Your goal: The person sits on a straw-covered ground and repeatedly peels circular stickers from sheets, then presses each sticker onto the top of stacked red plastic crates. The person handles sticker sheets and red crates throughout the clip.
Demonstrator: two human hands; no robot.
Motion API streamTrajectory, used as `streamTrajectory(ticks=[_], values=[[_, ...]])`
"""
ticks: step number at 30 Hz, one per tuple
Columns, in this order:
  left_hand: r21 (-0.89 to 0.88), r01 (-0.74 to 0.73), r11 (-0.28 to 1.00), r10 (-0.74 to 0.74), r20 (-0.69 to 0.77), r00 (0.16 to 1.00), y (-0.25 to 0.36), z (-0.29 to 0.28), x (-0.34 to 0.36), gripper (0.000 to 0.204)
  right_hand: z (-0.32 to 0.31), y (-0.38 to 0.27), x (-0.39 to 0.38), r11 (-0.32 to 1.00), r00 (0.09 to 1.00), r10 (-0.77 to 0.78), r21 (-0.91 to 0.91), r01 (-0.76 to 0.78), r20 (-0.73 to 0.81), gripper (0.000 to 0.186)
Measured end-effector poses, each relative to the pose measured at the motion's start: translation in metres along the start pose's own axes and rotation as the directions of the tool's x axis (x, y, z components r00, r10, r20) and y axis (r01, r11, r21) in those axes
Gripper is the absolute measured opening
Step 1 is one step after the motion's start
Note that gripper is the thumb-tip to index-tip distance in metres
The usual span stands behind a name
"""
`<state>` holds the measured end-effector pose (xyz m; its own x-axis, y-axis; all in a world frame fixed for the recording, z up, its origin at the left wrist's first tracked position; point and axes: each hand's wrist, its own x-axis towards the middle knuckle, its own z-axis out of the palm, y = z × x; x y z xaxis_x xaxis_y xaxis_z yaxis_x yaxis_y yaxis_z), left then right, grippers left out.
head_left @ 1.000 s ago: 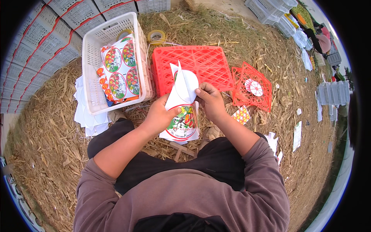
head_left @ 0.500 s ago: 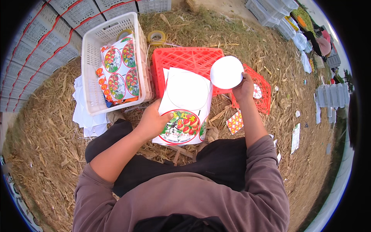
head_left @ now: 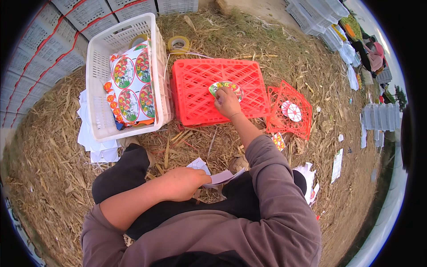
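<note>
My right hand (head_left: 228, 104) is at the top of a red plastic crate (head_left: 187, 80), its fingers bunched on a round fruit-print sticker (head_left: 239, 91). The sticker's printed face is up, and my fingers cover part of it. Low over my lap, my left hand (head_left: 184, 182) grips a sheet of stickers (head_left: 220, 177), seen nearly edge-on with its pale side showing. My left fingertips are partly hidden by the hand.
A white crate (head_left: 91, 89) holds printed sticker sheets (head_left: 129, 84). Nearby are a tape roll (head_left: 178, 44), a red lattice panel (head_left: 300, 95) bearing round white pieces, and white sheets (head_left: 91, 138) on straw. Grey crates (head_left: 40, 58) are stacked far left; another person (head_left: 373, 58) is far right.
My right hand has carried the round sticker left onto the red crate, turning its printed face up. My left hand has drawn the sheet down to my lap and tilted it.
</note>
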<state>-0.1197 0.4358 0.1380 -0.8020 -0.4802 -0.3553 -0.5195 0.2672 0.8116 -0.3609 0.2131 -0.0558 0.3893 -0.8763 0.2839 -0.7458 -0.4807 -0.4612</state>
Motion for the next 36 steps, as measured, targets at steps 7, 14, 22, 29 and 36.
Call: streamTrajectory(ticks=[7, 14, 22, 29, 36], values=[[-0.013, -0.026, 1.000, 0.026, 0.026, 0.999, -0.004, 0.000, -0.001, 0.033, 0.024, 0.016, -0.014, 0.968, 0.984, 0.108, -0.240, -0.071, 0.145, 0.073], [0.053, -0.004, 0.999, 0.004, 0.001, 1.000, -0.004, -0.003, 0.004, 0.036, 0.005, 0.032, -0.020, 0.935, 0.953, 0.122, -0.355, -0.016, 0.278, 0.090], [0.082, 0.020, 0.996, -0.025, 0.053, 0.998, -0.002, 0.000, 0.008, 0.037, -0.044, 0.024, -0.086, 0.883, 0.887, 0.089, -0.448, 0.140, 0.453, 0.079], [0.080, 0.010, 0.997, -0.014, 0.052, 0.999, -0.001, -0.001, 0.011, 0.034, -0.077, 0.031, -0.058, 0.983, 0.881, -0.043, -0.138, 0.122, 0.471, 0.060], [0.071, -0.015, 0.997, 0.014, 0.015, 1.000, 0.000, -0.009, 0.018, 0.036, -0.139, 0.020, -0.035, 0.997, 0.996, -0.082, -0.017, 0.081, -0.035, 0.047]])
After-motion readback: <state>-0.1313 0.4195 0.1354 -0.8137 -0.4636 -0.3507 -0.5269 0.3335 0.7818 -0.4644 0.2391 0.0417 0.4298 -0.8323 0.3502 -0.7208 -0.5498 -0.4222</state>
